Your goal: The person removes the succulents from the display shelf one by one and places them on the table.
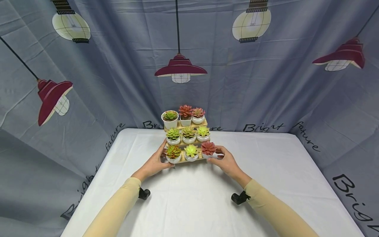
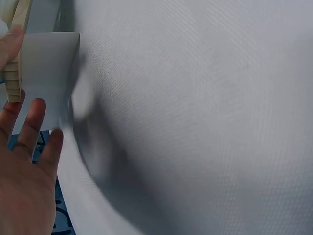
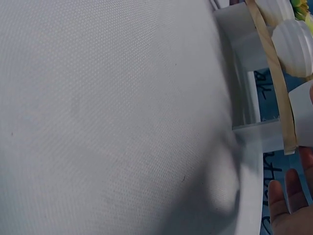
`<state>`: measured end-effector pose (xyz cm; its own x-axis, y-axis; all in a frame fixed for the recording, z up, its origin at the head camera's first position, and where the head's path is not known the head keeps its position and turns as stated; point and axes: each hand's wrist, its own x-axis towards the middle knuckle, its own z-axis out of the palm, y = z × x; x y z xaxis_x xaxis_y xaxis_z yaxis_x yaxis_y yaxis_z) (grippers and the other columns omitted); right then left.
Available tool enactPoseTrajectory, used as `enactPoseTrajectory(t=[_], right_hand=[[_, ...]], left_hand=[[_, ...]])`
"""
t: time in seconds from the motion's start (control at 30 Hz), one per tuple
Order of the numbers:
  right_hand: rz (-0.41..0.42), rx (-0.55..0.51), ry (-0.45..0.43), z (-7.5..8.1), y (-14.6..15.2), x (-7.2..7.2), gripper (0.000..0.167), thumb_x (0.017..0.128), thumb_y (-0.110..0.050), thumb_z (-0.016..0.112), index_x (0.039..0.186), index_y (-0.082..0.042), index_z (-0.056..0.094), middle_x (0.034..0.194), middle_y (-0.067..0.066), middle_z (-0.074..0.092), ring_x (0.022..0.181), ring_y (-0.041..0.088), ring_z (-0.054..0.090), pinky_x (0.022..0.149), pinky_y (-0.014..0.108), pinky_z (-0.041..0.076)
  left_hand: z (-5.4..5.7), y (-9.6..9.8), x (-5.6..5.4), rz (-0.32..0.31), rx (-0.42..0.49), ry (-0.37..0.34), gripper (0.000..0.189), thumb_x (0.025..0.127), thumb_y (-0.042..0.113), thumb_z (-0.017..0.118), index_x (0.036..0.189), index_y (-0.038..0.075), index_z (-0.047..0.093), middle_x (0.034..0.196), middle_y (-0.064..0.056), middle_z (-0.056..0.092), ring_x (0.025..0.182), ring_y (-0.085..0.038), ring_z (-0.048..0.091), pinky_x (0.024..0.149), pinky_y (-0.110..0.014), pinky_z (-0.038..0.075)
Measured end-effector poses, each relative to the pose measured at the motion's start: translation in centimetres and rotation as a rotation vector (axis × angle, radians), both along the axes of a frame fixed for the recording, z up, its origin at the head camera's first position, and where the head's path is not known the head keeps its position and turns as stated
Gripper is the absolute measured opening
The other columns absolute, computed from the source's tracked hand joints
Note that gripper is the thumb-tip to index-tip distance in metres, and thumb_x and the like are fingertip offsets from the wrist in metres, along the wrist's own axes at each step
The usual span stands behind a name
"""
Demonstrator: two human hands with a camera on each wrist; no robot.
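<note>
A three-tier wooden stand [image 1: 182, 158] carries rows of small potted succulents near the table's far edge. My left hand [image 1: 155, 162] grips the left end of its lowest shelf. In the left wrist view the thumb lies on the wooden shelf [image 2: 16, 63], with fingers below it. At the lowest shelf's right end, my right hand [image 1: 228, 162] holds the potted red succulent [image 1: 208, 148], thumb in front and fingers behind. The right wrist view shows its white pot [image 3: 301, 110] on the shelf. A potted bright green succulent [image 1: 191, 150] and an orange-green one [image 1: 173, 151] share that shelf.
White cloth covers the table [image 1: 189, 204]. A grey-blue curtain [image 1: 130, 82] printed with lamps and lettering hangs behind it and at both sides. The upper tiers hold more potted succulents, such as a tall red one [image 1: 185, 112].
</note>
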<state>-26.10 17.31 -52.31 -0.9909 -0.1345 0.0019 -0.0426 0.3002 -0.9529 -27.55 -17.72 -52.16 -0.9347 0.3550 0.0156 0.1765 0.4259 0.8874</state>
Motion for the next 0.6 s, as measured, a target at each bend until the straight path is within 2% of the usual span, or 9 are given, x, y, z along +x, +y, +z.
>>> enactPoseTrajectory(t=[0.23, 0.6], right_hand=[[-0.012, -0.004, 0.013, 0.05, 0.00, -0.03, 0.066, 0.086, -0.023, 0.085, 0.141, -0.007, 0.053, 0.138, 0.016, 0.054, 0.134, 0.037, 0.047, 0.114, 0.048, 0.040], [-0.027, -0.012, 0.039, 0.17, -0.34, 0.00, 0.063, 0.088, -0.012, 0.082, 0.141, 0.000, 0.052, 0.139, 0.023, 0.053, 0.134, 0.041, 0.046, 0.114, 0.053, 0.039]], left_hand=[[0.12, 0.22, -0.01, -0.011, 0.068, -0.006, 0.122, 0.081, 0.010, 0.089, 0.166, 0.032, 0.004, 0.147, -0.017, 0.042, 0.130, -0.036, 0.051, 0.113, -0.051, 0.042], [0.21, 0.34, -0.04, -0.015, 0.057, 0.002, 0.123, 0.082, 0.008, 0.087, 0.166, 0.029, -0.001, 0.146, -0.014, 0.046, 0.134, -0.031, 0.048, 0.117, -0.046, 0.038]])
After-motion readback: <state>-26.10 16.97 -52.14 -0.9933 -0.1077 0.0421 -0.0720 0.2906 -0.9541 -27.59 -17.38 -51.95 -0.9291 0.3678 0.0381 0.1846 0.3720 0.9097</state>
